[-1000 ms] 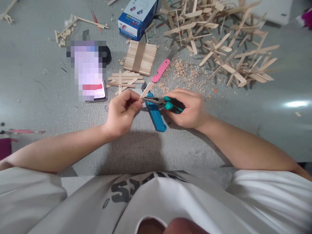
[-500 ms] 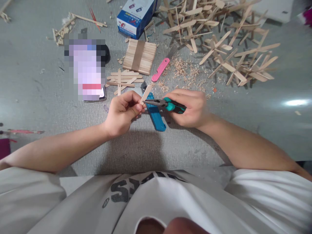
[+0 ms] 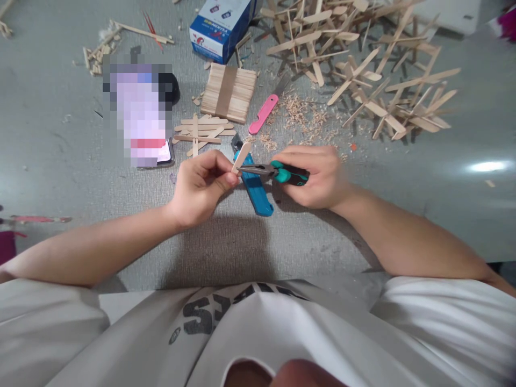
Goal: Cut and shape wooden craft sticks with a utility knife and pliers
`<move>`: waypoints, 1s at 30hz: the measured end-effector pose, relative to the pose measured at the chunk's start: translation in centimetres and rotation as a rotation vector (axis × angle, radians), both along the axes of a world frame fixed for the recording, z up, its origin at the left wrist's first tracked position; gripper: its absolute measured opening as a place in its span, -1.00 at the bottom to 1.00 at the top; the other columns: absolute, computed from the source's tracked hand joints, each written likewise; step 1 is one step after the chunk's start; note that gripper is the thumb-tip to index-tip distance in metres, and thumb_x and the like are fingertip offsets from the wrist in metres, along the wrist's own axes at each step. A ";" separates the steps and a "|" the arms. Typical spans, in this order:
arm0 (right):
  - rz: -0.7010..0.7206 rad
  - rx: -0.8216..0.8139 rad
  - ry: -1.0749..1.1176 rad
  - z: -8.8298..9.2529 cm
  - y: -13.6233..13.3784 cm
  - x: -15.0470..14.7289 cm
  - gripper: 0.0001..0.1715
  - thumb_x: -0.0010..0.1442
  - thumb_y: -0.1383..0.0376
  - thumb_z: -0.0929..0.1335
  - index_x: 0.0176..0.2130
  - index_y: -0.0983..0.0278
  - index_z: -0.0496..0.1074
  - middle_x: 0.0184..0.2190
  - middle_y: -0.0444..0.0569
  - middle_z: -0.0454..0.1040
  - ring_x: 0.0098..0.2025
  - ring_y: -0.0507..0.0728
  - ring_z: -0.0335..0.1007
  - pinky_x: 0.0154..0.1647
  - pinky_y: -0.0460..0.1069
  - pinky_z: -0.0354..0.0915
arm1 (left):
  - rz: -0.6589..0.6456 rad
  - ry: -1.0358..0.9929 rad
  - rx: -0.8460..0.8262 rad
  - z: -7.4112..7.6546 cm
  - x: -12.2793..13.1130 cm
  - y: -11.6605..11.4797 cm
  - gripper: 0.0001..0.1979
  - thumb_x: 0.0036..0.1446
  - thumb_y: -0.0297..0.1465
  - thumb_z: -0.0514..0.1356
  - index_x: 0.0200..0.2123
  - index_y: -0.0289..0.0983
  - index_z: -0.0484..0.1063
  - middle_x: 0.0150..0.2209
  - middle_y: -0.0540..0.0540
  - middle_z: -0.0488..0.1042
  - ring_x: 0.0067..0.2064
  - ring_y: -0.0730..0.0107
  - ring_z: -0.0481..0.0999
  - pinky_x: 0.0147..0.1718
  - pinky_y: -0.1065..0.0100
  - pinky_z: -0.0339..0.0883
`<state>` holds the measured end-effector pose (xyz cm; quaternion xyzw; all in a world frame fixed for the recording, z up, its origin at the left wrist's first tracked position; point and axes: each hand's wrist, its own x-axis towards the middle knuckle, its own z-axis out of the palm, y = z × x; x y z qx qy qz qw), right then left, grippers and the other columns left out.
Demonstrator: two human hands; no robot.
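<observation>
Between the thumb and fingers of my left hand a wooden craft stick is pinched, its rounded end tilted up and to the right. My right hand is wrapped round needle-nose pliers with black and teal handles. The plier tips meet the stick's edge just above my left thumb; I cannot tell whether the jaws grip it. Beneath the pliers a blue utility knife lies on the table. A pink folding knife lies beyond, its blade pointing away.
A banded bundle of craft sticks and a loose stick pile lie ahead. Wood shavings are scattered right of the pink knife. Interlocked stick pieces heap at the far right. A blue-white box and a blurred phone stand leftward.
Both hands, the stick and the pliers keep nearly the same pose. The whole view has shifted slightly, with the table things sitting a little further left.
</observation>
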<state>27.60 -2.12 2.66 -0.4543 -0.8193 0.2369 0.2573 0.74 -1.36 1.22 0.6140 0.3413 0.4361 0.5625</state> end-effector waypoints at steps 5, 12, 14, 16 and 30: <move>-0.008 0.080 -0.017 -0.2 -0.3 0.0 -0.78 0.10 0.30 0.42 -0.19 0.07 0.51 -0.34 -0.07 0.59 -0.36 0.20 0.50 -0.36 0.11 0.38 | 0.104 -0.024 0.138 0.1 0.3 0.0 -0.62 0.41 0.05 0.32 -0.17 -0.14 0.50 -0.32 -0.04 0.51 -0.38 0.38 0.50 -0.36 0.24 0.45; -0.008 0.083 -0.028 -0.2 -0.9 -0.4 -0.76 0.12 0.32 0.42 -0.17 0.09 0.54 -0.37 -0.07 0.57 -0.39 0.19 0.49 -0.40 0.09 0.36 | 0.101 0.075 0.234 0.2 0.2 0.8 -0.56 0.45 0.07 0.25 -0.31 -0.14 0.40 -0.37 -0.05 0.43 -0.40 0.34 0.46 -0.38 0.18 0.42; 0.000 0.063 -0.024 -0.2 -0.9 -0.5 -0.77 0.12 0.33 0.42 -0.17 0.11 0.55 -0.36 -0.06 0.59 -0.40 0.18 0.50 -0.40 0.08 0.35 | 0.102 0.070 0.237 0.2 0.1 0.7 -0.57 0.46 0.04 0.24 -0.32 -0.14 0.39 -0.38 -0.06 0.42 -0.38 0.31 0.48 -0.34 0.14 0.45; 0.001 0.038 -0.033 -0.2 -1.0 -0.6 -0.79 0.12 0.31 0.43 -0.18 0.11 0.56 -0.35 -0.05 0.62 -0.40 0.18 0.51 -0.40 0.08 0.35 | 0.093 0.062 0.211 0.1 0.1 0.5 -0.58 0.47 0.03 0.24 -0.31 -0.14 0.40 -0.36 -0.06 0.43 -0.38 0.31 0.50 -0.36 0.14 0.46; -0.013 -0.147 0.085 0.9 -0.9 -1.2 -0.81 0.09 0.35 0.41 -0.27 0.11 0.59 -0.41 -0.14 0.60 -0.44 0.12 0.44 -0.42 0.04 0.31 | 0.156 0.039 0.198 -0.3 0.3 0.1 -0.59 0.45 0.04 0.26 -0.29 -0.15 0.43 -0.25 -0.09 0.45 -0.34 0.34 0.53 -0.43 0.23 0.52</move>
